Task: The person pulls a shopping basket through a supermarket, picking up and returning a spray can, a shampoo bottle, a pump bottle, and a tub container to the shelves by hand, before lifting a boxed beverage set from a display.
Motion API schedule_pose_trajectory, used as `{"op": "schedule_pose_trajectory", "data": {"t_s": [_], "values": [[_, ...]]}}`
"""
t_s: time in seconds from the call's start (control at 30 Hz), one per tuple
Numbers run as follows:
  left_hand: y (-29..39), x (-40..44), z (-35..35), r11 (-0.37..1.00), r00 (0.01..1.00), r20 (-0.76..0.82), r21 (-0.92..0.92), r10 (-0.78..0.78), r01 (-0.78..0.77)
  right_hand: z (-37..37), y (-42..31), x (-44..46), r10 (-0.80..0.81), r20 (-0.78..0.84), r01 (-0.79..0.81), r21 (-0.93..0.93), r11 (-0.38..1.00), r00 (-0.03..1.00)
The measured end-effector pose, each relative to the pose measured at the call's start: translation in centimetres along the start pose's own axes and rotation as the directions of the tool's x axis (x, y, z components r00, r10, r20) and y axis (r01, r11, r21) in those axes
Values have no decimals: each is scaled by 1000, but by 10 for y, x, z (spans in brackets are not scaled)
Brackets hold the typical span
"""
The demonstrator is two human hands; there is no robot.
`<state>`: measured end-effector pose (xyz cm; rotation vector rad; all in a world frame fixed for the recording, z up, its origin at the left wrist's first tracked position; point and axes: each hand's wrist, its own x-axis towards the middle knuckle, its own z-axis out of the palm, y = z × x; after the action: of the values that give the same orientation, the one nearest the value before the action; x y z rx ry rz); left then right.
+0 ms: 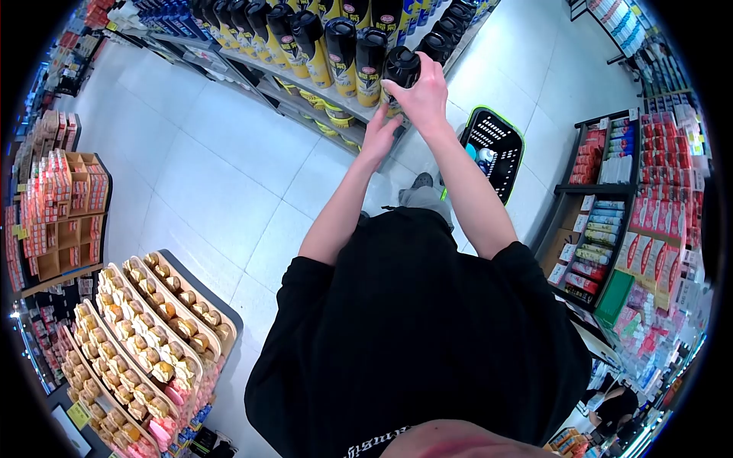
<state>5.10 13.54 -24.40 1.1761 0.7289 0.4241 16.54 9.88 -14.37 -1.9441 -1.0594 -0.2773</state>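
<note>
My right hand (424,98) is wrapped round a black-capped spray can (402,67) at the corner of the shelf, thumb on its near side. The can's body is mostly hidden by the hand. Just below, my left hand (379,137) reaches up to the shelf edge near the foot of the can, thumb and fingers apart. Whether it touches the can I cannot tell. Beside the held can stands a row of yellow spray cans with black caps (340,57) on the shelf (305,88).
A black shopping basket (505,156) with a green rim and a few items inside is on the floor to my right. A tiered stand of gold-wrapped goods (145,328) is behind left. Racks of boxes (65,206) and packaged goods (603,221) line both sides.
</note>
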Motion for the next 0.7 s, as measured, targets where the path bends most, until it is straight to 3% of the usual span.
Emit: {"op": "schedule_pose_trajectory", "data": {"t_s": [0.17, 0.27, 0.37, 0.57, 0.7], "values": [[-19, 18, -4, 990, 997, 45, 121, 70, -75, -3, -6, 0, 51, 18, -48, -139, 989, 999], [-15, 14, 2, 989, 991, 0, 67, 131, -131, -10, -8, 4, 94, 69, -80, -189, 979, 993], [-15, 16, 1, 988, 989, 78, 83, 127, -133, -14, -5, 5, 111, 122, -86, -194, 977, 986], [-1, 5, 6, 996, 999, 32, 81, 34, -37, -14, 11, -9, 71, 115, -67, -35, 997, 991], [-15, 13, 6, 993, 994, 49, 57, 101, -104, -19, 14, -12, 103, 155, -105, 10, 994, 983]]}}
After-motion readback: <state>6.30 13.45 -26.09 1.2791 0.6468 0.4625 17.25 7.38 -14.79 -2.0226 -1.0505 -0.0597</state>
